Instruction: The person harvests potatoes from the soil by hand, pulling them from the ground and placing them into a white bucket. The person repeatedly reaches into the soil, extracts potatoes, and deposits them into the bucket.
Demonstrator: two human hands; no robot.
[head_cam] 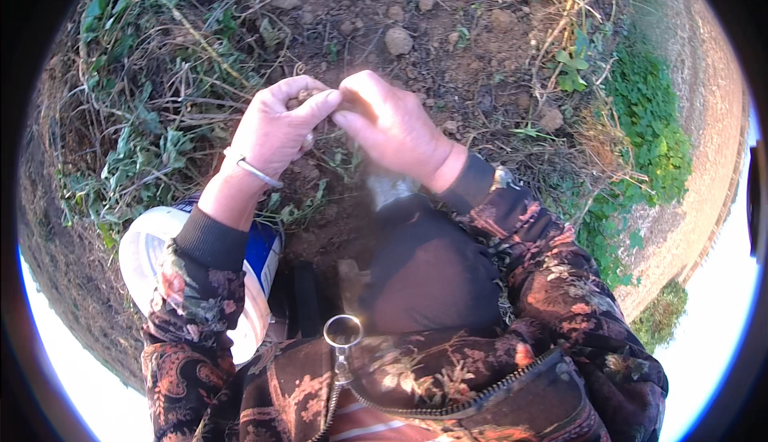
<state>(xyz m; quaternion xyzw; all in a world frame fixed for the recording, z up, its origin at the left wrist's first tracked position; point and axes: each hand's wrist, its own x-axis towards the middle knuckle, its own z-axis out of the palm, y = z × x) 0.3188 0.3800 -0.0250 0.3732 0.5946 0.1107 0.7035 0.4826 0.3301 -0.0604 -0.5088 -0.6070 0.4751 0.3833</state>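
My left hand (279, 121), with a metal bangle on its wrist, has its fingers closed around a small bunch of brownish lumps (303, 95), which look like peanut pods. The thumb and fingers partly cover them. My right hand (390, 124) meets it at the fingertips, thumb and forefinger brought together beside the lumps. Whether a small piece sits between the right fingertips is hidden. Both hands are above bare brown soil (336, 58) with thin green stems below them.
A white and blue bucket (144, 262) stands beside my left forearm. Cut or pulled vines (162, 112) lie at the left. Clods, among them a round one (398, 41), dot the soil. Leafy green plants (648, 124) grow at the right. My dark-clad knee (432, 262) is below.
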